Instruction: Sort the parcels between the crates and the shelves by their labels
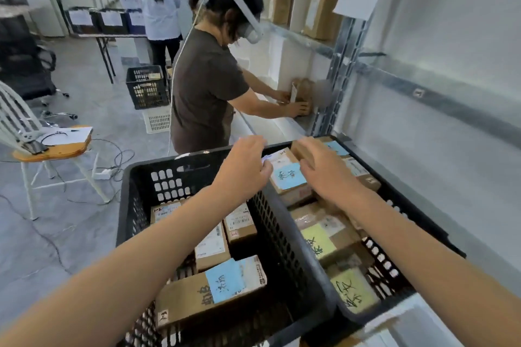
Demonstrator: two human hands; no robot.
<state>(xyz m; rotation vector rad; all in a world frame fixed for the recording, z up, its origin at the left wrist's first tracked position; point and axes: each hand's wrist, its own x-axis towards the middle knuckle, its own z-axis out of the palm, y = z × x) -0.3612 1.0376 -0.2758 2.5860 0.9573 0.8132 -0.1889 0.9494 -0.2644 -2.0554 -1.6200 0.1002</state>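
Note:
Two black plastic crates stand side by side before me, the left crate [141,194] and the right crate [394,298], both holding cardboard parcels. My left hand [242,169] and my right hand [324,169] reach to the far end of the right crate, on either side of a brown parcel with a blue handwritten label [289,177]. Both hands touch its edges, fingers curled. Parcels with yellow labels [318,239] lie nearer in the right crate. A long parcel with a blue label [222,284] lies in the left crate. Metal shelves [310,42] run along the right wall.
A person in a brown shirt wearing a headset [208,87] stands just beyond the crates, handling a parcel on a shelf. Another person [160,8] stands at a far table. A white chair [50,146], cables and more crates [146,90] are on the floor at left.

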